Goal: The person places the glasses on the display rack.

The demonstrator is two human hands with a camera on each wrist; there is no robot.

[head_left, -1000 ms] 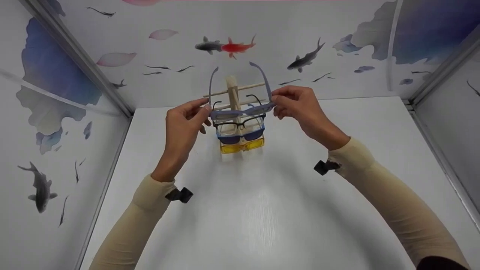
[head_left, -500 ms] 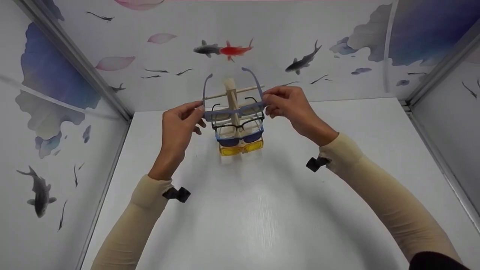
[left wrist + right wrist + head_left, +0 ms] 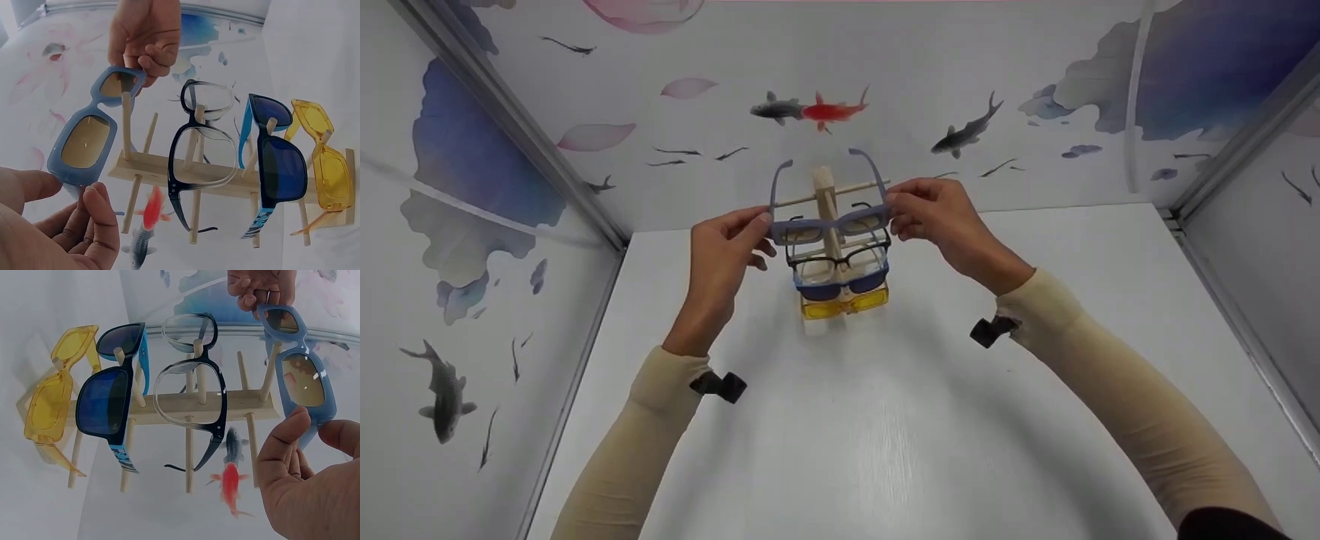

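Note:
A pair of blue-grey sunglasses (image 3: 831, 224) with brownish lenses hangs between my two hands at the top of a wooden peg stand (image 3: 823, 181). Thumb and fingers of my left hand (image 3: 721, 251) pinch its left hinge corner. My right hand (image 3: 949, 225) pinches the opposite corner in the same way. Both temples are unfolded and point away from me, one on each side of the post. In the left wrist view the sunglasses (image 3: 107, 135) lie beyond the topmost peg, which overlaps one lens. Whether they touch that peg, I cannot tell.
Lower pegs bear black-and-clear glasses (image 3: 220, 399), dark blue-lensed sunglasses (image 3: 102, 402) and, lowest, yellow glasses (image 3: 48, 408). The stand rises from a white table (image 3: 847, 420). White panels (image 3: 900, 45) painted with fish enclose the back and sides.
Both hands have carried the blue-grey sunglasses left, so they sit more centred on the post. The grip of each hand looks the same. The other glasses stay on their pegs.

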